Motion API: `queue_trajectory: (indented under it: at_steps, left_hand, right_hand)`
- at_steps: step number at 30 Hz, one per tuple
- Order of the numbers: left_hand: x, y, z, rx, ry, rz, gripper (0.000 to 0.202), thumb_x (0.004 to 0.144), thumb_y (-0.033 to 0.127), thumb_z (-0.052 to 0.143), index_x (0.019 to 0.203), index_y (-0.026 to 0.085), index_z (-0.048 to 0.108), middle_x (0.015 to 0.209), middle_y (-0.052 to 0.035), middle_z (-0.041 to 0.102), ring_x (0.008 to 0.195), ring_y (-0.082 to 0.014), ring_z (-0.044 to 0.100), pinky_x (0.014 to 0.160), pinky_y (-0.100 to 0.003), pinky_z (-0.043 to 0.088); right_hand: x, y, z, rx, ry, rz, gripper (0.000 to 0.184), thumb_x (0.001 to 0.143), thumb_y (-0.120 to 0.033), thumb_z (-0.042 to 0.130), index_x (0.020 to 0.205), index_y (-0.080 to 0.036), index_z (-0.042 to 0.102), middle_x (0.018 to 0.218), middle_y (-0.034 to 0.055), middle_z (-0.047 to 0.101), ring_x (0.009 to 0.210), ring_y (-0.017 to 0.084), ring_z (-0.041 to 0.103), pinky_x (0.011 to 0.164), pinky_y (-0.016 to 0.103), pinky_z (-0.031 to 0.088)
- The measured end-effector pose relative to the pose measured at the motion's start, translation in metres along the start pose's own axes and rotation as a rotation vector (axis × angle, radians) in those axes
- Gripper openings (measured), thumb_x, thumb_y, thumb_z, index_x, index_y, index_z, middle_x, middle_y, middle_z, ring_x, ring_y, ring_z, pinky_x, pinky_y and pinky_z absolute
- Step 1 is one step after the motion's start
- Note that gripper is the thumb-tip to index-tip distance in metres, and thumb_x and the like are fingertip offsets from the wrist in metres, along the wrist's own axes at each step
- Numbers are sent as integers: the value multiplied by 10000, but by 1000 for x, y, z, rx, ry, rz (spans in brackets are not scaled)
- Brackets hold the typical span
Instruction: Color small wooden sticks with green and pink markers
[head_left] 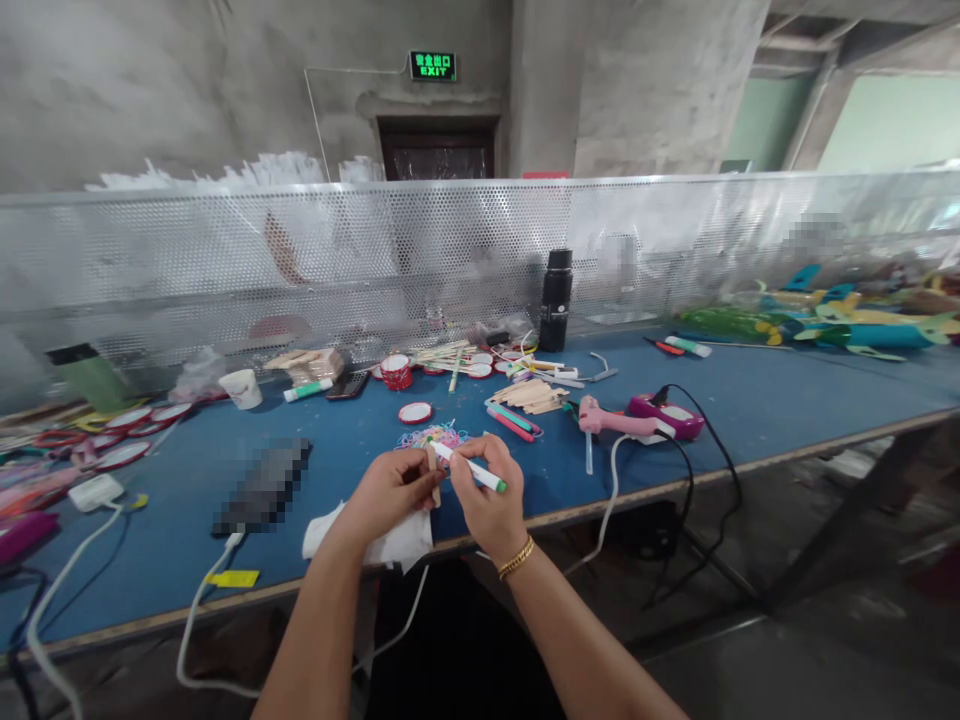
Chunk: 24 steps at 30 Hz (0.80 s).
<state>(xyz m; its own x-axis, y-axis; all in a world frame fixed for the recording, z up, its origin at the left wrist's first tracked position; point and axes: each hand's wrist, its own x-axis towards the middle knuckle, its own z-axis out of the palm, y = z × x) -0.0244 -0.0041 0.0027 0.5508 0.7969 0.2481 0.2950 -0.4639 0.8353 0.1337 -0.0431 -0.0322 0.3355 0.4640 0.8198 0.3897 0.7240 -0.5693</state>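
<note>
Between the thumb and fingers of my left hand [397,490] a small wooden craft stick [434,478] stands roughly upright. My right hand [491,495] grips a white marker [480,471] with a green end, its tip touching or very close to the top of the stick. Just beyond both hands lies a pile of colourful rubber bands [435,435]. A white tissue [322,530] rests on the table edge under my left hand. Further off are a loose bundle of wooden sticks [531,396] and some pink and blue pens [513,421].
A pink glue gun [619,420] with cords lies right, beside a purple device [667,415]. A black bottle [556,300] stands before the perforated metal screen [465,240]. At left are a phone [262,485] on a white cable, a paper cup [241,388] and red-rimmed discs [124,453].
</note>
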Motion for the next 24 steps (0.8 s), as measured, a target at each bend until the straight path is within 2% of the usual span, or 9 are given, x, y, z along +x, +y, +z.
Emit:
queue_trajectory:
  at_steps: [24]
  left_hand:
    - [0,-1,0,17,3,-16,443,827,551,731,651,176,574,586,1,639,548,-136,568,577,-243,429]
  right_hand:
    - [0,2,0,-6,14,13,123,921,-246,590,800,-227,598,759,3,667,734,174,631,770,346,481]
